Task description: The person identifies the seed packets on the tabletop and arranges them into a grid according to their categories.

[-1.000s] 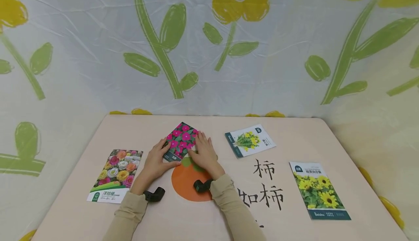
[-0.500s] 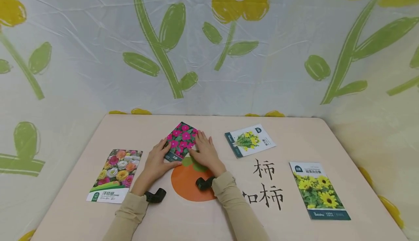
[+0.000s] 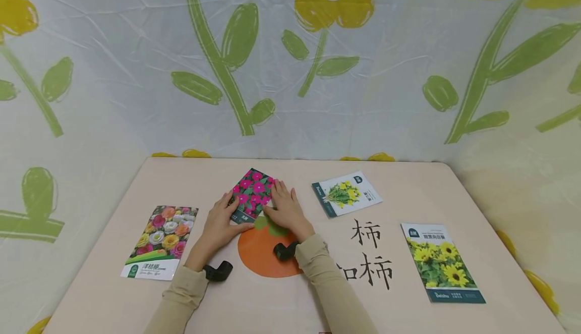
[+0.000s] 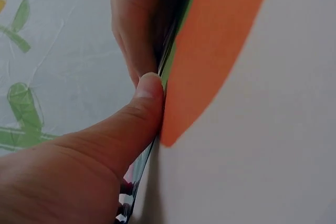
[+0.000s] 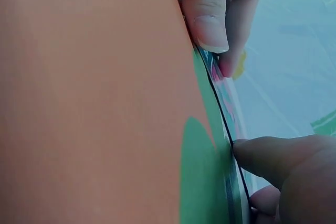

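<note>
A seed packet with magenta flowers (image 3: 252, 192) lies slantwise at the table's left centre, partly under my hands. My left hand (image 3: 219, 227) rests along its left side, fingers at that edge and thumb near the bottom corner. From the other side my right hand (image 3: 286, 212) touches the right edge with extended fingers, its thumb by the lower right edge. Seen up close in the left wrist view, the left thumb (image 4: 126, 121) lies against the packet's edge. In the right wrist view the right thumb (image 5: 268, 153) touches the same thin edge.
A packet with mixed roselike flowers (image 3: 165, 238) lies on the left. To the right are a packet with a yellow bouquet (image 3: 347, 194) and a sunflower packet (image 3: 442, 266). An orange persimmon print (image 3: 258, 253) and black characters mark the pink tablecloth (image 3: 254, 309).
The magenta-flower packet has shifted and turned very slightly, its lower end going right with both hands on it. The right forearm has drifted a little right. Other packets stay put.
</note>
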Available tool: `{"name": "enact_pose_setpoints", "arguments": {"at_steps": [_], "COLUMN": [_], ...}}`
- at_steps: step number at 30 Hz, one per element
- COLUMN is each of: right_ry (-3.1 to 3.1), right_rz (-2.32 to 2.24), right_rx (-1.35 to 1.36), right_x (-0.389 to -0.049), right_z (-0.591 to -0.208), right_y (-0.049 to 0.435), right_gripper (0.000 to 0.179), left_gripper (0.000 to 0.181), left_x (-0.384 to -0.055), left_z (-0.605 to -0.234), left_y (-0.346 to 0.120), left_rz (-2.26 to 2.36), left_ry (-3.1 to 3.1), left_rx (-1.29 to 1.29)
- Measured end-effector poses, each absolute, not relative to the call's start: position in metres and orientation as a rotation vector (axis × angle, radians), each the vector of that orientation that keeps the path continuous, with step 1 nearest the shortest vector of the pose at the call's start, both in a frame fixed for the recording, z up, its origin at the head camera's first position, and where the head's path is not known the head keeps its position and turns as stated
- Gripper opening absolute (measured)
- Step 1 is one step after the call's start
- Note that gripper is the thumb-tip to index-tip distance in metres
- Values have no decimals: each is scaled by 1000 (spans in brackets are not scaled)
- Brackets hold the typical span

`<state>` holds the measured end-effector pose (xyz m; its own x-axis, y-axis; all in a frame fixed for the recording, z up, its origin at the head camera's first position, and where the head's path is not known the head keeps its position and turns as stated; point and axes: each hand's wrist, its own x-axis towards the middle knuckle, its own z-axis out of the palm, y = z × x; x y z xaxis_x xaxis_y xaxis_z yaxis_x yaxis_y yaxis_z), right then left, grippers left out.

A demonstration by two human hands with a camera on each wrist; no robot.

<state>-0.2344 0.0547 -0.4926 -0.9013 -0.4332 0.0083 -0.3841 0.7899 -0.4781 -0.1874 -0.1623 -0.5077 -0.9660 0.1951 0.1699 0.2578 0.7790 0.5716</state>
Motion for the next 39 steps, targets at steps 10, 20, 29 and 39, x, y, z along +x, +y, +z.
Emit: {"name": "enact_pose_setpoints", "arguments": {"at_steps": [10, 20, 29, 39], "right_ry": [2844, 2836, 2814, 2806], "right_rz": [-734, -719, -714, -674], "right_rx": [-640, -628, -644, -643], "right_x": [-239, -248, -256, -263], "right_z": [-491, -493, -494, -497], "right_y": [56, 60, 64, 67], "right_gripper": [71, 72, 73, 75], "left_gripper": [92, 89, 91, 90], "left_x": [-187, -185, -187, -187], "left_z": [-507, -502, -502, -502], "left_y": [-149, -136, -124, -118], "left_rz": [-895, -867, -842, -829], "left_ry": [-2892, -2829, -2860, -2840], "left_rx": [-289, -290, -229, -227]}}
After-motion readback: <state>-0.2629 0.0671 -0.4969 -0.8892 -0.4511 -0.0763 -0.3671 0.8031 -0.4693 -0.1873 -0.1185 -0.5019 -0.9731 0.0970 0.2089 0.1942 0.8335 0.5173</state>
